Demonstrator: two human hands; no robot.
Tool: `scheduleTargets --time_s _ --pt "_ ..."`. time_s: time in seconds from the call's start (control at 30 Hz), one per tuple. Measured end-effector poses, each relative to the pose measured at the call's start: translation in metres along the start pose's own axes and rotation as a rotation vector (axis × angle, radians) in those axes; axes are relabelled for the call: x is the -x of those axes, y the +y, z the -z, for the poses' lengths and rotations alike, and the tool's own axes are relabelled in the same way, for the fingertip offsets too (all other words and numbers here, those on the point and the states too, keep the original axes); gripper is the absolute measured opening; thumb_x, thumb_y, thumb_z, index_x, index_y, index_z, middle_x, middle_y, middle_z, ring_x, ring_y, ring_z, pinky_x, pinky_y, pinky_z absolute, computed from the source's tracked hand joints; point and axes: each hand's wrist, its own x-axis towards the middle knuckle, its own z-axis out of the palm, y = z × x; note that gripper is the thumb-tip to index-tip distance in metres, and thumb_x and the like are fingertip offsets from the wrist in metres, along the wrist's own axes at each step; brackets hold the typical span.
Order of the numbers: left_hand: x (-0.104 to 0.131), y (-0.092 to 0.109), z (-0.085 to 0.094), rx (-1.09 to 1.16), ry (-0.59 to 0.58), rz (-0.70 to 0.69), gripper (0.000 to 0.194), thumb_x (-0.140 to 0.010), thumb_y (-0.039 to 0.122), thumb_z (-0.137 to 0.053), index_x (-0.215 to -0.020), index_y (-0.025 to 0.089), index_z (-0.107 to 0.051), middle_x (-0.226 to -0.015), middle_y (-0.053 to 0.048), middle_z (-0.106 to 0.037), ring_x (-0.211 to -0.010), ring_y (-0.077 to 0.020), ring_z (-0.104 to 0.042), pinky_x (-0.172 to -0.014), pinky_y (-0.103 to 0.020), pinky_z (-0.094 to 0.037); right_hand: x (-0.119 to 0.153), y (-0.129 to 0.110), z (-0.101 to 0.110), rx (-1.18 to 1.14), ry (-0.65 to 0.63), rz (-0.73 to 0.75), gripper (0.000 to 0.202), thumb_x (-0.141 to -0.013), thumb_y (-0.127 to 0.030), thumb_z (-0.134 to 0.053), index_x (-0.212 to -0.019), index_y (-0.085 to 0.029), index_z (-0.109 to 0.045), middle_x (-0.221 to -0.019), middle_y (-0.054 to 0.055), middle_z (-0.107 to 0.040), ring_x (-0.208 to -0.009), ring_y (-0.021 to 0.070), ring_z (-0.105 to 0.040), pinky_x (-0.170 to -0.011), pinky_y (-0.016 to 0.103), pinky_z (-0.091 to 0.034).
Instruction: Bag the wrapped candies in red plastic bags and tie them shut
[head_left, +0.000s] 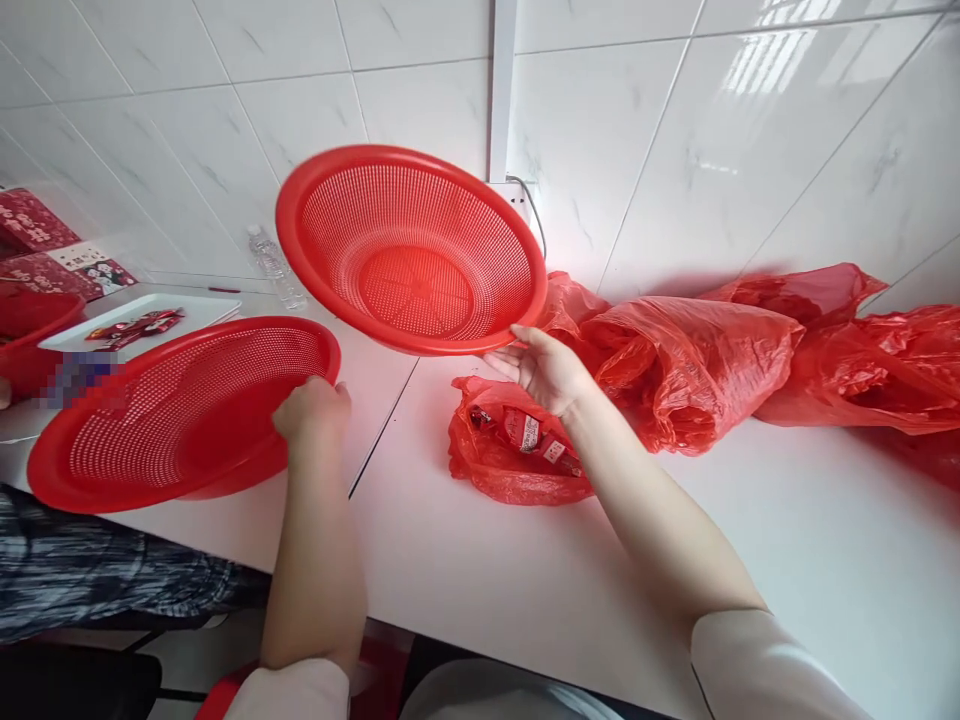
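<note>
My left hand point(313, 410) is closed on the rim of a red plastic colander point(217, 410), which is tilted over the left part of the table. With my right hand point(544, 370) I grip the lower right rim of a second red colander point(416, 290). This one is lifted and tipped so its bare perforated inside faces me. Below my right hand lies an open red plastic bag point(487, 480) with small red wrapped packets point(521, 430) in it. My right forearm covers part of that bag.
Several filled red plastic bags point(697, 350) line the wall on the right. At left are a white tray point(202, 305) with red packets, a clear bottle point(274, 265), red printed boxes point(45, 240) and another person's patterned clothing point(97, 570). A socket point(514, 195) is on the wall.
</note>
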Motion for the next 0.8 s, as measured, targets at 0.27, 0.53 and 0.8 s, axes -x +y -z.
scheduleTargets --time_s 0.27,0.53,0.8 --pt "0.058 0.071 -0.041 -0.059 0.069 -0.252 0.05 -0.093 0.007 -0.032 -0.142 -0.001 -0.04 -0.111 -0.024 -0.067 -0.097 -0.0283 -0.071 -0.076 -0.036 -0.054 0.029 -0.025 -0.011 0.1 -0.107 0.113 0.013 -0.091 -0.018 -0.052 -0.092 -0.014 -0.065 -0.087 0.008 -0.075 -0.083 0.0157 -0.073 -0.089 0.03 -0.061" --pt "0.072 0.078 -0.045 -0.087 0.105 -0.406 0.049 -0.094 0.006 -0.027 -0.139 0.003 -0.046 -0.102 -0.02 -0.07 -0.088 -0.0285 -0.072 -0.069 -0.036 -0.054 0.033 -0.032 -0.006 0.117 -0.085 0.157 0.017 -0.093 -0.018 -0.049 -0.098 -0.015 -0.066 -0.087 0.008 -0.075 -0.088 0.0162 -0.073 -0.088 0.03 -0.061" --pt "0.013 0.044 -0.033 -0.031 0.292 -0.197 0.04 -0.09 0.007 -0.037 -0.121 0.015 -0.061 -0.104 -0.016 -0.069 -0.1 -0.0307 -0.066 -0.086 -0.045 -0.048 0.012 -0.026 0.009 0.113 0.015 0.092 0.021 -0.1 -0.019 -0.044 -0.09 -0.014 -0.061 -0.08 0.009 -0.074 -0.078 0.0166 -0.074 -0.081 0.029 -0.063"
